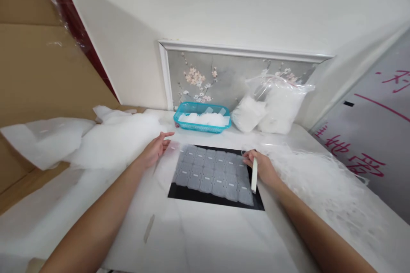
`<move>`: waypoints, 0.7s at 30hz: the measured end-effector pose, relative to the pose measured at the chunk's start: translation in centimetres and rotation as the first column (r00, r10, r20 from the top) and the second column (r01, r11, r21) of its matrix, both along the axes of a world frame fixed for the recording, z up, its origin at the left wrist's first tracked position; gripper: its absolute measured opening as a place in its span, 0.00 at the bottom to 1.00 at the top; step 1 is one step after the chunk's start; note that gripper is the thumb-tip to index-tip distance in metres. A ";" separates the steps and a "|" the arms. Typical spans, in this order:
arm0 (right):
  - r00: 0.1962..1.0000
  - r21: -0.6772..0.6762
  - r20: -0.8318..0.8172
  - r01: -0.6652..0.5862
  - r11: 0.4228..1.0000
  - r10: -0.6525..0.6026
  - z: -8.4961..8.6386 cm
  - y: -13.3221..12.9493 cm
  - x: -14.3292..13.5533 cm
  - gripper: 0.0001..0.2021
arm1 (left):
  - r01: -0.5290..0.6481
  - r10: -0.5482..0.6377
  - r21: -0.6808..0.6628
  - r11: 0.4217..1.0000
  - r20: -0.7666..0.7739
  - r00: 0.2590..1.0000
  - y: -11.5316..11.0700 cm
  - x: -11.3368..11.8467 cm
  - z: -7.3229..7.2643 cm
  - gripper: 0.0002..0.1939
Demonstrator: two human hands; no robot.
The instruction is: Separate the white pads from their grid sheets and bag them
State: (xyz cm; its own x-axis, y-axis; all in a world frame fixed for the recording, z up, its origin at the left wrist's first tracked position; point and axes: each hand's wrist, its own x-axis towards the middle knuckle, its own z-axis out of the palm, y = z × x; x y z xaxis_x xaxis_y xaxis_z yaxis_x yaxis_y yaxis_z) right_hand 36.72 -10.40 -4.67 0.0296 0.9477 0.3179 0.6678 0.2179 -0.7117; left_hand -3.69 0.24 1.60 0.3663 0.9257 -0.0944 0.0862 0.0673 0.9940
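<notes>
A translucent sheet (206, 172) with rows of rounded rectangular pieces, each with a small pale mark, lies over a black mat (195, 193) on the white table. At the sheet's upper left, my left hand (156, 149) has its index finger stretched out; its lower fingers are by the sheet's edge. On the right side, my right hand (258, 164) is closed around a slim pale tool (254, 175), which points down beside the mat. Its fingertips are at the sheet's upper right corner, and whether they pinch the sheet is unclear.
Behind the mat stands a blue basket (202, 128) with white pieces. Clear bags (277, 106) of white material lean at the wall. White sheets (118, 140) are heaped left; cut-out scrap (320, 183) spreads right. A whiteboard (378, 136) borders the right, cardboard (38, 72) the left.
</notes>
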 end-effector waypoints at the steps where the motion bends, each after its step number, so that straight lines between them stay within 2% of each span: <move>1: 1.000 -0.011 -0.006 -0.002 1.000 0.001 0.1 -0.1 0.2 0.15 | 0.011 -0.011 -0.016 1.000 0.014 1.000 0.0 0.0 -0.1 0.37; 6: 1.000 -0.061 0.008 -0.005 0.998 0.005 0.9 -0.8 0.7 0.17 | 0.051 -0.052 -0.022 0.998 -0.020 0.998 0.2 0.0 -0.8 0.36; 10: 1.000 -0.079 0.013 0.023 0.997 -0.022 1.2 -1.4 1.5 0.18 | 0.063 -0.054 0.050 0.997 -0.166 0.985 -0.3 0.0 -1.0 0.31; 13: 0.999 -0.113 0.000 0.053 0.992 -0.054 1.4 -1.7 2.1 0.18 | 0.089 -0.033 0.161 0.983 -0.321 0.946 -1.0 0.8 -1.3 0.29; 17: 1.000 -0.144 0.021 0.017 0.989 -0.014 2.3 -2.1 2.3 0.18 | 0.092 0.133 0.401 0.911 -0.499 0.856 -1.6 2.5 -1.1 0.31; 21: 0.988 -0.075 0.113 -0.099 0.992 0.108 3.2 -2.3 1.5 0.16 | 0.158 0.278 0.562 0.811 -0.610 0.742 0.2 2.9 0.9 0.27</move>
